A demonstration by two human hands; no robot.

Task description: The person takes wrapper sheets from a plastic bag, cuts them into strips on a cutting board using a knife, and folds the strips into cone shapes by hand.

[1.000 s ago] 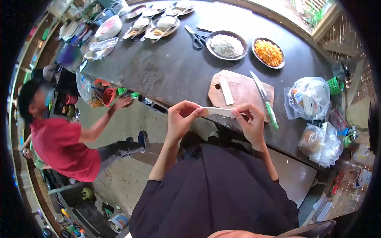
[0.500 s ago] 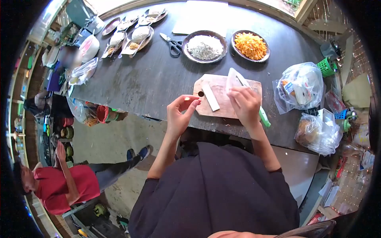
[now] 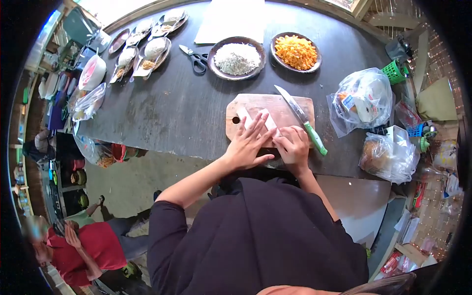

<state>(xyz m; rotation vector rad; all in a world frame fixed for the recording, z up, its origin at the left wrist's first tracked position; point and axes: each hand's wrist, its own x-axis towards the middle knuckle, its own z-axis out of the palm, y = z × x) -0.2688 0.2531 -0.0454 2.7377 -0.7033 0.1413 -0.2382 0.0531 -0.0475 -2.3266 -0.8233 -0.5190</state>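
Observation:
A wooden cutting board (image 3: 305,105) lies at the table's near edge. Two pale strips are on it; the right strip (image 3: 269,125) slants beneath my fingers, and the left one (image 3: 242,114) is partly covered. My left hand (image 3: 248,145) lies over the strips with its fingers spread. At the lower end of the right strip is my right hand (image 3: 293,149), its fingertips pinched together on it. A knife with a green handle (image 3: 315,138) rests on the board's right side, blade pointing away from me. Beyond the board stand a bowl of whitish shreds (image 3: 237,59) and a bowl of orange pieces (image 3: 296,52).
Scissors (image 3: 199,68) lie left of the bowls, near a white sheet (image 3: 230,22). Several small dishes hold mounds at the back left. Plastic bags (image 3: 366,102) sit at the right. A person in a red shirt (image 3: 101,248) is at the lower left.
The strip that was between my hands is now down on the board. My left hand has spread over it and my right hand has lowered. The person in red has moved lower in view.

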